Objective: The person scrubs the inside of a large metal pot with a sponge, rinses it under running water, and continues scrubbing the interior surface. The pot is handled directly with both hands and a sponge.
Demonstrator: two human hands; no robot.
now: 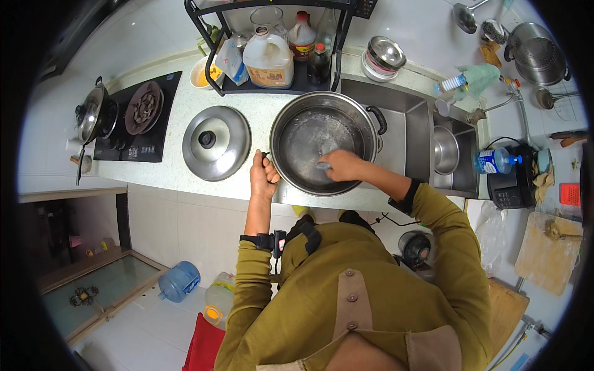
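A wide steel pot (pixel 301 134) spans the counter edge and the near side of the sink, with a little water and whitish suds or residue on its bottom. My left hand (pixel 263 175) grips its black side handle, mostly hidden in the fist. Inside the pot, my right hand (pixel 344 165) reaches down with a small greyish scrubber or cloth (pixel 323 165) at the fingertips; its exact kind is hard to tell. The opposite handle (pixel 377 119) points toward the sink. Left of the pot, a domed steel lid (pixel 227 162) lies knob up on the counter.
Behind the pot stands a black rack (pixel 278 89) holding bottles and a plastic jug (pixel 268 60). A double steel sink (pixel 420 134) is at right, with a steel bowl (pixel 446 149) in its smaller basin. An induction cooktop (pixel 151 125) and a wok (pixel 90 123) are at left.
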